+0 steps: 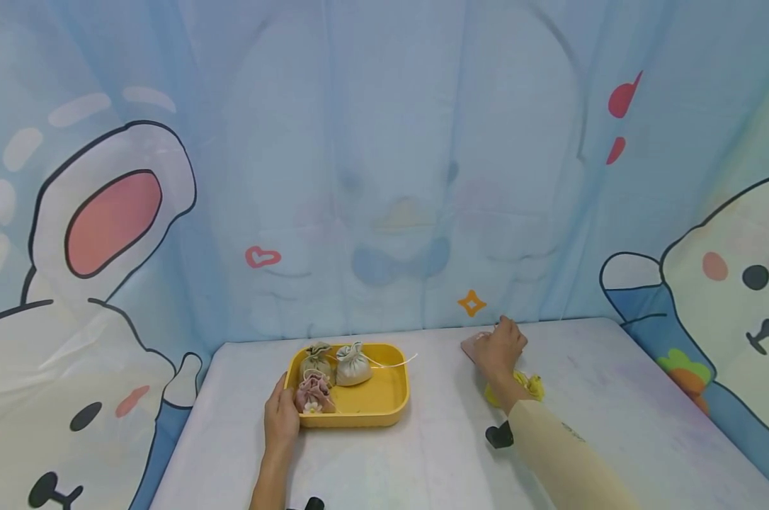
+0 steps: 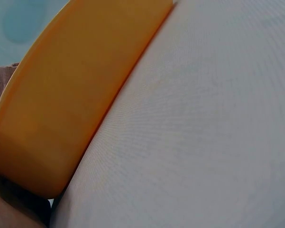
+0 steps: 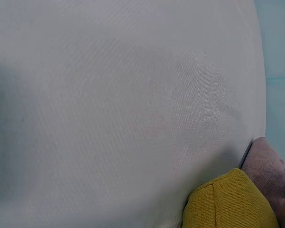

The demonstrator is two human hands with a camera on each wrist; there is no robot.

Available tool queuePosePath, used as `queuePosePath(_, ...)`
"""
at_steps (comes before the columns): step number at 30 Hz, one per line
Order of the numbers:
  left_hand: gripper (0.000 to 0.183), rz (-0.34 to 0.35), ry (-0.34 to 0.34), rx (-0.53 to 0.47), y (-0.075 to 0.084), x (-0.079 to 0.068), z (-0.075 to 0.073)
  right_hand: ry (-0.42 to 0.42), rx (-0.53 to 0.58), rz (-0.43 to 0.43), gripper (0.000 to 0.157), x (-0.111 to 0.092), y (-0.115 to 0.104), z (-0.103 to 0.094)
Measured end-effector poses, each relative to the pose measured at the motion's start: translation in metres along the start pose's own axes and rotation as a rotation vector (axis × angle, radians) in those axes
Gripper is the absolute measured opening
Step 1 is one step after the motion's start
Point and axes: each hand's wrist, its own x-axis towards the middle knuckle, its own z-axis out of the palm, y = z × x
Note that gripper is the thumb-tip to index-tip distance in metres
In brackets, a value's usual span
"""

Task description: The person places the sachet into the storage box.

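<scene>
My left hand (image 1: 281, 419) holds the left side of a yellow tray (image 1: 387, 418), whose outer wall (image 2: 61, 95) fills much of the left wrist view. Inside the tray, toward its left, lie an olive drawstring pouch (image 1: 317, 365), a white drawstring pouch (image 1: 354, 368) and a pink one with a white flower (image 1: 314, 397). At the back right of the table my right hand (image 1: 502, 348) pinches a dusty-pink pouch (image 3: 264, 168), partly hidden by the fingers. Just in front of it, under my right wrist, sits a yellow pouch (image 3: 230, 202).
A white cloth covers the table (image 1: 442, 439). Behind it hangs a light blue curtain (image 1: 391, 142) with cartoon animals. A white cord (image 1: 397, 365) from the white pouch trails over the tray's right rim. Black wrist gear (image 1: 500, 435) shows at my right forearm.
</scene>
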Motion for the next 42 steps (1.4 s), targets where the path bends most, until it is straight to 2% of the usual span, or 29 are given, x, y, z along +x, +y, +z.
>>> queuePosePath(9, 0.055, -0.003, 0.0, 0.014, 0.0, 0.0, 0.0, -0.048, -0.004, 0.094, 0.061, 0.002, -0.001, 0.001)
queuePosePath(18, 0.055, 0.015, 0.003, 0.022, 0.0, 0.0, 0.0, -0.054, 0.037, 0.069, 0.054, 0.003, 0.0, 0.0)
queuePosePath(30, 0.055, 0.01, -0.002, 0.024, 0.001, -0.001, 0.0, 0.01, 0.114, -0.026, 0.037, -0.001, 0.005, 0.002)
queuePosePath(42, 0.055, 0.001, -0.002, 0.016, 0.002, -0.001, 0.0, 0.051, 0.187, -0.226, 0.031, -0.014, -0.01, 0.007)
